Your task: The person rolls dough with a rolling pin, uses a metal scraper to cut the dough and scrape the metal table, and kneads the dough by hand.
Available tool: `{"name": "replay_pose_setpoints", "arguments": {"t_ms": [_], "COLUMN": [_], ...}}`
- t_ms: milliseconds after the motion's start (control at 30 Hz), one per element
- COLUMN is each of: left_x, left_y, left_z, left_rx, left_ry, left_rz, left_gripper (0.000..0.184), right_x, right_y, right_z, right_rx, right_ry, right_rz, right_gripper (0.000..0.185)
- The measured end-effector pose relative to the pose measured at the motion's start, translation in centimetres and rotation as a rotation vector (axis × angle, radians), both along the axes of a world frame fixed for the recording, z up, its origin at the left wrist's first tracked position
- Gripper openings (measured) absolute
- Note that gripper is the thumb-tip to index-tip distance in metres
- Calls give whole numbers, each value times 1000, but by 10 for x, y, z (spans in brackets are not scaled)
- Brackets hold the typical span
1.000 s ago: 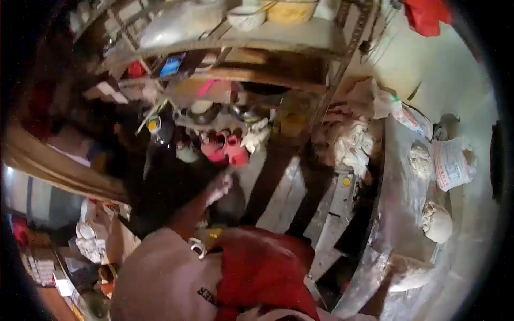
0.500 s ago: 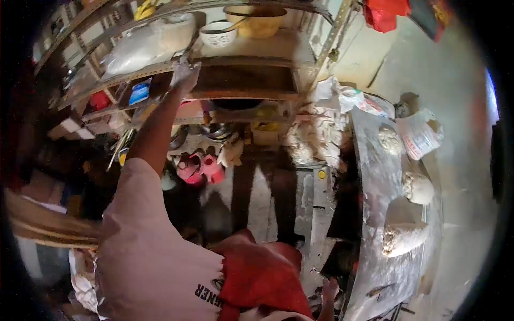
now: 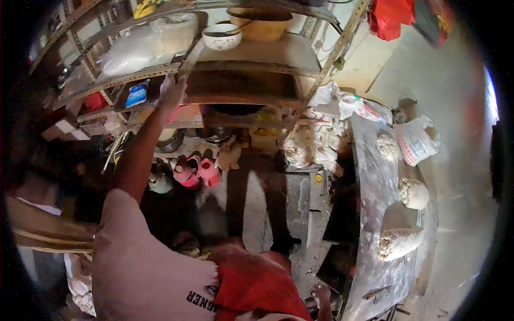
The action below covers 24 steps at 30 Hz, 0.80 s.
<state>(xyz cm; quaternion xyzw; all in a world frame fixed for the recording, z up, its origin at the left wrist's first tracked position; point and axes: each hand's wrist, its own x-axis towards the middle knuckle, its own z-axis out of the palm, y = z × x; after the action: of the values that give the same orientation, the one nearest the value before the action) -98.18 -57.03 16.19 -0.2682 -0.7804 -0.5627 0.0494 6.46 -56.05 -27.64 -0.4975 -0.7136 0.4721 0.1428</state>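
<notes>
My left arm stretches forward to the shelf rack. My left hand [image 3: 174,88], pale about the fingers, is at the front edge of the middle shelf [image 3: 246,67], near an upright. Its fingers are blurred, and I cannot tell whether it grips anything. A blue-and-white packet [image 3: 137,93] lies on the level below, left of the hand. Above stand a white bowl [image 3: 221,38] with a utensil in it and a large tan basin [image 3: 262,24]. My right hand [image 3: 321,293] hangs low beside the metal-topped table, fingers loosely apart, with nothing seen in it.
On the metal-topped table [image 3: 369,214] at the right lie several pale dough-like lumps [image 3: 414,193] and a printed white bag [image 3: 417,142]. Pink containers [image 3: 186,172] stand on the floor below the rack. Crumpled pale sacks [image 3: 316,142] are heaped beside the table.
My left hand has moved slightly left and down along the shelf front. My right hand has shifted a little to the left. The whole view has tilted slightly.
</notes>
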Motion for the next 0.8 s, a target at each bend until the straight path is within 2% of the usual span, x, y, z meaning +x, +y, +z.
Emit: {"name": "replay_pose_setpoints", "arguments": {"t_ms": [33,67,100,133,167,200,233,267,300,333,367,400,467,500,533,567,600,667,700,767,800], "left_x": [14,37,65,98,127,145,161,179,199,226,255,283,329,347,355,359,369,392,395,409,417], "left_y": [-15,-39,-62,-71,-82,-104,-124,-136,-143,-149,-151,-150,-148,-148,-148,-144,-135,-107,-94,-66,-49], "left_z": [-5,4,19,27,27,13,-5,-27,-43,-38,-35,-44,-49,-48,-74,-101,-107,-118,-136,-182,-153], "left_rx": [248,236,227,390,556,238,-88,241,583,392,201,176,60,-38,-90,-144,-159,-420,-471,-328,-319], "left_ry": [-282,-391,-497,-700,-900,-431,38,-479,-991,-1006,-1021,-996,-994,-1023,-939,-855,-862,-1101,-1113,-582,-479], "left_rz": [-155,-249,-343,-277,-208,-320,-407,-496,-562,-572,-577,-540,-524,-550,-634,-721,-732,-854,-900,-1153,-1249], "left_gripper": [35,30,24,20,16,18,21,22,24,20,16,24,41,51,53,55,55,53,53,57,57], "right_x": [-56,-110,-156,-203,-222,-248,-322,-383,-393,-407,-431,-457,-517,-534,-545,-548,-546,-536,-523,-489,-473], "right_y": [29,48,66,78,96,112,103,92,99,108,103,93,54,42,31,24,21,14,13,19,21], "right_z": [54,95,123,155,122,96,167,257,225,188,179,169,257,283,302,309,296,265,259,258,277], "right_rx": [95,155,186,169,52,-71,-113,-46,-120,-195,-269,-344,-527,-532,-536,-540,-548,-728,-737,-693,-681], "right_ry": [-507,-632,-652,-595,-285,23,85,-441,-192,55,266,476,386,389,373,358,363,426,443,626,745], "right_rz": [95,205,260,274,162,50,42,270,295,314,344,373,360,363,480,591,573,413,346,28,-93], "right_gripper": [31,37,43,49,52,55,50,49,48,48,46,44,42,42,40,37,37,30,30,22,22]}}
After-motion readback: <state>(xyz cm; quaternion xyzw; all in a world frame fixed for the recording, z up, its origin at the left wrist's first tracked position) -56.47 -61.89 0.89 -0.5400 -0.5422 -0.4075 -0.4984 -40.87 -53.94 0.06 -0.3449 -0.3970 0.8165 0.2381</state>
